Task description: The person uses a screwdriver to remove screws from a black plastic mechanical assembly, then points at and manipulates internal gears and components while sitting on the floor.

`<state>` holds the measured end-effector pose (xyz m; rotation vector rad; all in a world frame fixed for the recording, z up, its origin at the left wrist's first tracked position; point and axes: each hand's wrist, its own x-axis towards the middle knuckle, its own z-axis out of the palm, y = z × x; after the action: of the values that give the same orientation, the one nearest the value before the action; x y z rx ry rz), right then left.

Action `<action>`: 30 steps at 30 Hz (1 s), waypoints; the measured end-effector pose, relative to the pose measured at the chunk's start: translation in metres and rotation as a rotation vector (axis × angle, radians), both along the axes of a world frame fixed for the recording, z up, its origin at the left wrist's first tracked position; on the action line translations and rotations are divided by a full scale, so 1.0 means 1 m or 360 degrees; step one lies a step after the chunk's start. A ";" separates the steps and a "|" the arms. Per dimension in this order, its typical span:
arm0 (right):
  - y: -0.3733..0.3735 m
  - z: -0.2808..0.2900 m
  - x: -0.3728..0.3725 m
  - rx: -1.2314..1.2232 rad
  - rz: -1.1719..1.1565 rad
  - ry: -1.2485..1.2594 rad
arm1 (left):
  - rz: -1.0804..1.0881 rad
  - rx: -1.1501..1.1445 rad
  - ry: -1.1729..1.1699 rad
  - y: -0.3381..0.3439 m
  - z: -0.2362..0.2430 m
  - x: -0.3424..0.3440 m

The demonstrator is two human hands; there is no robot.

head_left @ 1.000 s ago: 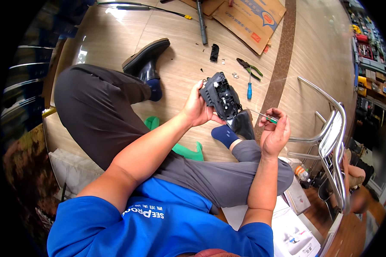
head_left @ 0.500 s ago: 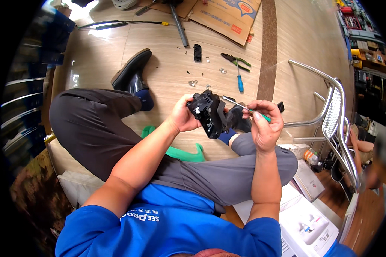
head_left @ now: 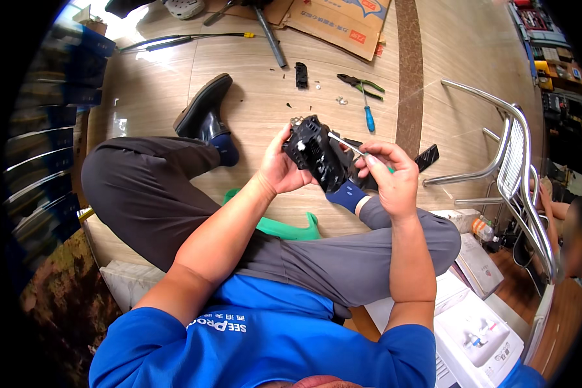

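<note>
My left hand (head_left: 282, 163) is closed around the left edge of a black plastic housing (head_left: 317, 155), which is tilted above the floor between my legs. Small white and metal parts show inside it. In my right hand (head_left: 389, 174) is a green-handled screwdriver (head_left: 349, 144), gripped between thumb and fingers. Its pale shaft points up and left to the housing's upper right edge; whether the tip touches cannot be made out. Beyond the housing, small metal pieces (head_left: 297, 121) lie on the floor, partly hidden by it.
Farther off lie a black plastic part (head_left: 301, 75), green-handled pliers (head_left: 362, 85), a blue-handled screwdriver (head_left: 368, 119) and loose screws. Cardboard (head_left: 343, 29) and a metal stand leg (head_left: 270, 39) are at the back. A metal-framed chair (head_left: 511, 149) stands right; a green plastic piece (head_left: 291, 227) lies near my lap.
The housing has turned a little in my left hand. My right hand has shifted slightly, and the screwdriver shaft now lies closer against the housing's edge. The whole view has moved a little.
</note>
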<state>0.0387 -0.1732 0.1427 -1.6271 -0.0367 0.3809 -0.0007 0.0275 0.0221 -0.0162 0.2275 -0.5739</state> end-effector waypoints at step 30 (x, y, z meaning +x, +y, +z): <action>0.032 -0.063 -0.001 -0.0199 -0.0136 0.0299 | 0.0142 0.0069 -0.0221 -0.009 -0.002 0.000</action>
<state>0.0372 -0.1416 0.0801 -1.7034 0.2016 0.4764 -0.0009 0.0188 0.0203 0.0552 0.1035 -0.4788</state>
